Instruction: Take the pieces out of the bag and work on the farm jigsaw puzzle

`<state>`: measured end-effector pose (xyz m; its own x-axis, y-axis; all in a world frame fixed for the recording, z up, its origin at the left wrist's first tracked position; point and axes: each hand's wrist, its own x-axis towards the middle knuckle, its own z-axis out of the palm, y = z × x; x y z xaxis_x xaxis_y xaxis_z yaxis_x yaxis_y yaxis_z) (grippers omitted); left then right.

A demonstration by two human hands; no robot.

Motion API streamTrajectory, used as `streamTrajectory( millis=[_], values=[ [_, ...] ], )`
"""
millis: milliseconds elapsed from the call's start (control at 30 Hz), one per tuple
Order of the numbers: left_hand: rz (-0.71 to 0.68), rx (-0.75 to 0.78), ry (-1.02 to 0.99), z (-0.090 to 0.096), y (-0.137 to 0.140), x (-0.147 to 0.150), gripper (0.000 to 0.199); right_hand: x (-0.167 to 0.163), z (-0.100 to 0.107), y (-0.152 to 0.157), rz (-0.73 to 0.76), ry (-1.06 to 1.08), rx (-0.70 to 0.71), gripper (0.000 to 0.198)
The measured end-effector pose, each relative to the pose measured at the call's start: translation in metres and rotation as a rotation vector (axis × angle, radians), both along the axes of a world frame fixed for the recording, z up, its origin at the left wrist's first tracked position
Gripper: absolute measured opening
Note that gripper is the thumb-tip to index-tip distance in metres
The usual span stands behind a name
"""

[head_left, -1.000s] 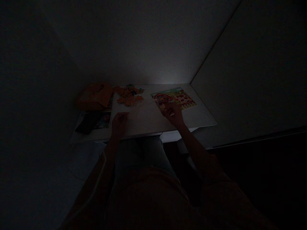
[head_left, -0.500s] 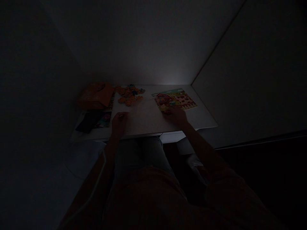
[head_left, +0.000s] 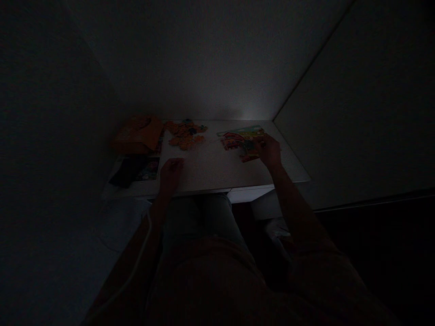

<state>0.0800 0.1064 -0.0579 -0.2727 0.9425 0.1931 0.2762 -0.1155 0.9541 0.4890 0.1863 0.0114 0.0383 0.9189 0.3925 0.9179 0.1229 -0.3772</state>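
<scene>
The scene is very dark. A partly assembled colourful jigsaw picture [head_left: 238,138] with a red barn lies at the right back of a white table [head_left: 210,170]. My right hand [head_left: 270,149] rests on its right part and covers it; whether it grips a piece cannot be told. My left hand [head_left: 171,173] lies near the table's front edge, fingers curled, possibly around a small piece. A heap of loose orange puzzle pieces [head_left: 185,135] sits at the back middle.
An orange puzzle box [head_left: 137,135] stands at the back left, over a dark printed sheet [head_left: 136,168]. White walls close in the table at the back and right. My lap is below the table's front edge.
My right hand has moved right and farther back, from the picture's near left corner onto its right part. My left hand has stayed in place.
</scene>
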Motion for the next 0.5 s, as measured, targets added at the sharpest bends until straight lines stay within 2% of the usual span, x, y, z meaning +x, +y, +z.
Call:
streamTrajectory(
  millis=[200,367,500],
  values=[
    [0.011,0.04,-0.027,-0.003,0.002,-0.001,0.02,0.007,0.005,0.008,-0.048,0.175,0.103,0.015],
    [0.002,0.035,-0.058,-0.001,0.001,0.0,0.025,0.001,0.015,0.006,-0.006,0.41,0.148,0.027],
    [0.005,0.03,-0.074,0.0,0.001,0.002,0.025,-0.032,0.022,0.003,0.083,0.576,0.273,0.04]
  ],
)
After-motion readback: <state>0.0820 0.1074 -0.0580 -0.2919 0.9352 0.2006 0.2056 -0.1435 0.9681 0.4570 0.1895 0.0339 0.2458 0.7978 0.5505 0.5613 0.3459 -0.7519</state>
